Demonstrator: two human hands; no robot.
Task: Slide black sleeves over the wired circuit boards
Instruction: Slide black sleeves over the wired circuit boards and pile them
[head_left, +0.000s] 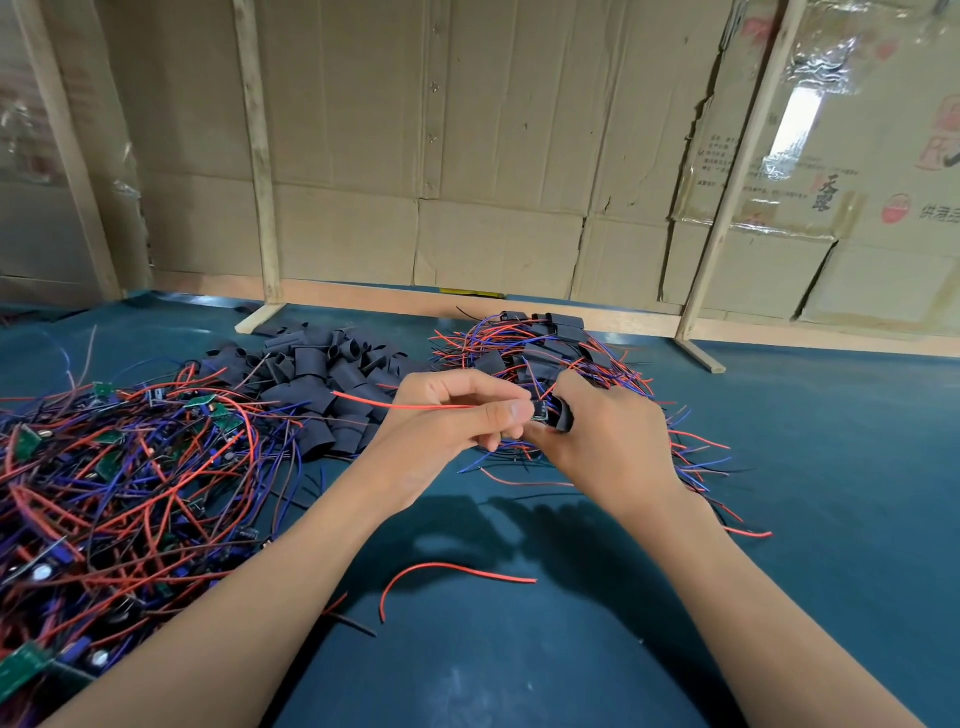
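Observation:
My left hand (457, 415) pinches a small circuit board (540, 413) by its end, and its red wire trails left past my knuckles. My right hand (608, 431) holds a black sleeve (563, 415) at the board's other end, touching it; how far it covers the board is hidden by my fingers. A pile of loose black sleeves (322, 384) lies behind my left hand. Bare wired boards (119, 478) sprawl in a tangle at the left. Sleeved boards with red and blue wires (545, 348) are heaped behind my right hand.
A loose red wire (452, 571) lies on the blue-green mat (779, 571) between my forearms. Wooden frame feet (260, 317) and cardboard walls close off the back of the table.

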